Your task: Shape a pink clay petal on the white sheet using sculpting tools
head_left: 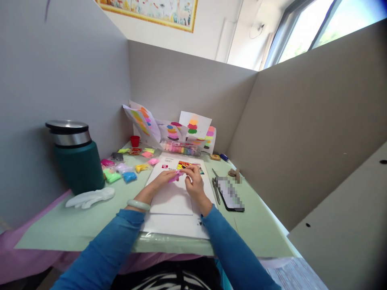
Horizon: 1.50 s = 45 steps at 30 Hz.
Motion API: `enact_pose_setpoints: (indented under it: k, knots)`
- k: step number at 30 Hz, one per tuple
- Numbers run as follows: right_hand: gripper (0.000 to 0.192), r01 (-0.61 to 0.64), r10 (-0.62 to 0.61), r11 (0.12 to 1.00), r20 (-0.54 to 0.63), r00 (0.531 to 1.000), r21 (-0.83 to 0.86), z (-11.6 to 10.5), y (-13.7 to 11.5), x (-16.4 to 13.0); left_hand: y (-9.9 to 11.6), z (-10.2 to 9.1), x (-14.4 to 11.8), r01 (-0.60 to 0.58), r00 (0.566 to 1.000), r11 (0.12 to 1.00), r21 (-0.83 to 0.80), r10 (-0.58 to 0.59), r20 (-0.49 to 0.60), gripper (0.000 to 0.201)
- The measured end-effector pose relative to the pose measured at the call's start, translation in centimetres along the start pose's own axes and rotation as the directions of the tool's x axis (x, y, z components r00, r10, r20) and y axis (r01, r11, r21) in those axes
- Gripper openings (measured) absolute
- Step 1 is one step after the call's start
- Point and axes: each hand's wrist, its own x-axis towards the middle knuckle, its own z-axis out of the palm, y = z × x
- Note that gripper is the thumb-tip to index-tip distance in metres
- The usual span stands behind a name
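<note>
Both my hands meet above a white paper pad [172, 206] on the table. My left hand [164, 179] has its fingers closed round a small lump of pink-purple modelling clay [175, 176], which may still be partly in its wrapper. From the other side, the fingertips of my right hand [195, 182] pinch at the clay's edge. The fingers cover part of it. To the left of the hands lie small bags of coloured clay, among them a yellow bag [142, 167], a blue bag [130, 177] and a pink one [153, 161].
At the left stand a green flask [77, 163] and white gloves [90, 197]. A phone [229, 193], a pen [216, 191] and a brown lump [234, 174] lie right. Behind are a red cup [134, 141], clay pots [181, 149] and painted sheets [193, 123]. Grey partitions [187, 88] enclose the table.
</note>
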Motion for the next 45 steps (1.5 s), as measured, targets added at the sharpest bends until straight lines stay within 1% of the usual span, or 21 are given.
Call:
enact_pose_setpoints:
  k: [4, 9, 13, 16, 21, 24, 27, 30, 34, 37, 41, 45]
  knots:
    - [0.047, 0.022, -0.022, 1.0, 0.018, 1.0, -0.004, -0.1, 0.0, -0.1, -0.2, 0.0, 0.1, 0.009, 1.0, 1.0, -0.006, -0.009, -0.025, 0.043]
    - [0.048, 0.013, -0.01, 0.999, 0.058, 0.998, -0.045, 0.0, 0.0, -0.2, -0.9, -0.3, 0.2, -0.051, 0.999, 0.998, 0.027, 0.051, 0.0, 0.044]
    - [0.049, 0.037, -0.032, 0.997, 0.073, 0.997, -0.069, 0.2, 0.1, -0.2, -0.5, -0.3, 0.0, -0.065, 0.998, 0.997, -0.029, 0.065, 0.003, 0.042]
    - [0.046, 0.045, -0.042, 0.996, 0.053, 0.998, -0.073, 0.3, 0.2, -0.2, -0.3, -0.2, 0.0, -0.065, 0.998, 0.997, -0.052, 0.064, -0.011, 0.038]
    - [0.032, 0.022, -0.023, 0.998, -0.008, 1.0, -0.057, 0.2, 0.0, -0.2, -1.1, -0.2, 0.3, -0.049, 0.994, 0.995, -0.086, 0.04, -0.1, 0.034]
    - [0.023, -0.005, 0.005, 0.997, -0.009, 1.0, -0.079, 0.2, -0.1, -0.2, -1.7, -0.2, 0.5, -0.044, 0.989, 0.991, -0.124, 0.026, -0.145, 0.033]
    - [0.016, -0.025, 0.024, 0.993, -0.006, 1.0, -0.116, 0.5, -0.1, -0.3, -1.8, -0.2, 0.6, -0.047, 0.984, 0.99, -0.13, 0.024, -0.175, 0.032]
    - [0.015, -0.022, 0.021, 0.991, -0.004, 1.0, -0.129, 0.8, -0.1, -0.3, -1.6, -0.2, 0.6, -0.067, 0.975, 0.989, -0.129, 0.037, -0.218, 0.029]
    - [0.018, -0.018, 0.02, 0.992, 0.014, 1.0, -0.127, 1.1, 0.1, -0.4, -1.3, -0.1, 0.5, -0.092, 0.967, 0.992, -0.089, 0.067, -0.247, 0.025]
    - [0.019, -0.021, 0.025, 0.988, 0.023, 0.999, -0.156, 1.1, 0.1, -0.4, -1.2, -0.1, 0.5, -0.093, 0.966, 0.994, -0.057, 0.076, -0.249, 0.024]
    - [0.019, -0.022, 0.03, 0.979, 0.04, 0.999, -0.201, 1.1, 0.0, -0.5, -1.2, -0.1, 0.4, -0.077, 0.977, 0.995, -0.057, 0.064, -0.206, 0.024]
    - [0.015, -0.016, 0.033, 0.967, 0.063, 0.997, -0.253, 1.2, -0.1, -0.5, -1.0, 0.0, 0.4, -0.063, 0.983, 0.996, -0.057, 0.052, -0.179, 0.025]
